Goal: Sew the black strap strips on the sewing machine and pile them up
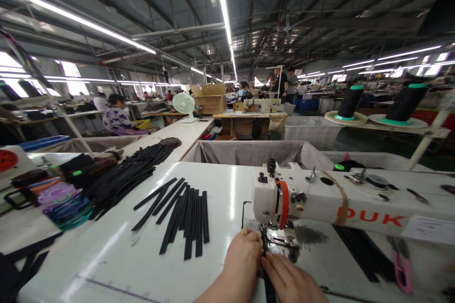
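Black strips [191, 220] lie on a white workshop table [117, 246].

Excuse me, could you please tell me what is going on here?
A person is working at a white sewing machine, with the left hand and right hand both on a black strip beside the presser foot area. Whether the needle is in the strip can't be made out. A loose batch of black strips lies on the tabletop to the left, and pink-handled snips lie to the right, next to more dark strips.
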Action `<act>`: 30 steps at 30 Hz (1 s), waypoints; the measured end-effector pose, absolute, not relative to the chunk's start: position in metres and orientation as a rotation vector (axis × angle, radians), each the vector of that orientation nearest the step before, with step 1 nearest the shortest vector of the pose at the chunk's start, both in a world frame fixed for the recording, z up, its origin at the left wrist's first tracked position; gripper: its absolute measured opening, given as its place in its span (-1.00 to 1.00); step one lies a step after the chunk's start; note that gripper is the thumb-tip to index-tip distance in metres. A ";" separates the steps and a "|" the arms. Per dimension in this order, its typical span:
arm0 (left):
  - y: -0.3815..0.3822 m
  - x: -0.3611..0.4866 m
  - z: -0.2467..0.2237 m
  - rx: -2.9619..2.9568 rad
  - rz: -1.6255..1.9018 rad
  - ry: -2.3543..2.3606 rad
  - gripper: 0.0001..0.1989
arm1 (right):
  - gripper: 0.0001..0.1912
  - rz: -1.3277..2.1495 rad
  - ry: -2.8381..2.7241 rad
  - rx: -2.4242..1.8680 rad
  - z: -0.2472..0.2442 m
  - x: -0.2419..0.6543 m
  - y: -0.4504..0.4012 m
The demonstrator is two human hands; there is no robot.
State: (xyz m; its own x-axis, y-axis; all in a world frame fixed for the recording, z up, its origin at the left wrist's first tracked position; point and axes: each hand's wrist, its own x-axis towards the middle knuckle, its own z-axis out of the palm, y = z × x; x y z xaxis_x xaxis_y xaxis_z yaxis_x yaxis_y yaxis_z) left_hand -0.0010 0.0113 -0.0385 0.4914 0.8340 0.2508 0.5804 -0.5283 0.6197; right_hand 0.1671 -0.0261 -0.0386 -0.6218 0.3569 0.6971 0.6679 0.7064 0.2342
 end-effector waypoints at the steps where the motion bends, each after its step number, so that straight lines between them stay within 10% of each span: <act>1: 0.013 0.000 -0.041 2.283 0.739 1.165 -0.76 | -0.63 -0.638 -2.270 -0.778 -0.038 0.167 -0.026; 30: 0.003 -0.006 -0.025 2.245 0.791 1.185 -0.73 | -0.65 -0.585 -2.308 -0.770 -0.029 0.167 -0.025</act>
